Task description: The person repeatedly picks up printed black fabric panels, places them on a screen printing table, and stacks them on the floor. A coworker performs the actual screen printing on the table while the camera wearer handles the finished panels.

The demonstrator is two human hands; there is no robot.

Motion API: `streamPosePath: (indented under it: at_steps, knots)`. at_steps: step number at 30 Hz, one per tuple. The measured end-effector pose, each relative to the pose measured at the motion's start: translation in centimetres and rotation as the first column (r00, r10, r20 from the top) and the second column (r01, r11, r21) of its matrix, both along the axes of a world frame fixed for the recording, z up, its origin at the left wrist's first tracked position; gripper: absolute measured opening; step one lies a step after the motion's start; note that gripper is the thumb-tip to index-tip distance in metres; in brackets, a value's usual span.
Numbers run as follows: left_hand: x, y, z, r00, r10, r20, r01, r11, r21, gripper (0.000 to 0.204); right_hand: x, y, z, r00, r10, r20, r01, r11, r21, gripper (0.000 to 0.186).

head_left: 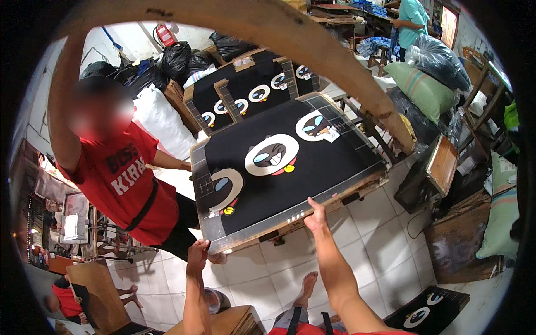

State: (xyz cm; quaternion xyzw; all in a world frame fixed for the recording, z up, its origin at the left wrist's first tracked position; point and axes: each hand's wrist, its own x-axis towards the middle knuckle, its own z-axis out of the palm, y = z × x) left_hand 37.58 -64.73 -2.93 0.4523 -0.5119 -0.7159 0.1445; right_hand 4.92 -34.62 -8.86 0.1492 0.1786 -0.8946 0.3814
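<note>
A wide flat board (357, 180) spans the space in front of me, tilted, with black cloth (262, 201) spread over it. The cloth bears a row of white, round cartoon-face prints (272, 154). My left hand (197, 254) is closed on the board's near left corner. Along the near edge my right hand (316, 218) grips too, thumb on top and the other fingers hidden beneath. A co-worker in a red shirt (120, 178) stands at the board's left side, one hand reaching to its left edge, the fingers barely visible.
Overhead, a thick brown bar-like shape (234, 14) arches across, too near to identify. Behind stand more printed black boards (259, 78). Black bags (177, 60) and a white sack (159, 120) lie back left; green sacks (419, 89) lie right. A printed black panel (427, 310) rests lower right.
</note>
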Motion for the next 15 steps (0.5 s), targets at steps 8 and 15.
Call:
streamPosePath:
  at_steps: [8, 15]
  knots:
    - [7.4, 5.8, 7.8, 0.983, 0.119, 0.139, -0.089, 0.975, -0.202, 0.025, 10.1, 9.8, 2.8, 0.994, -0.112, -0.008, 0.113, 0.988, 0.103, 0.015]
    - [10.7, 12.6, 15.6, 0.997, -0.041, 0.071, 0.071, 0.865, -0.496, 0.033, 33.2, 28.5, 7.9, 0.973, -0.231, 0.025, 0.228, 0.969, 0.090, 0.036]
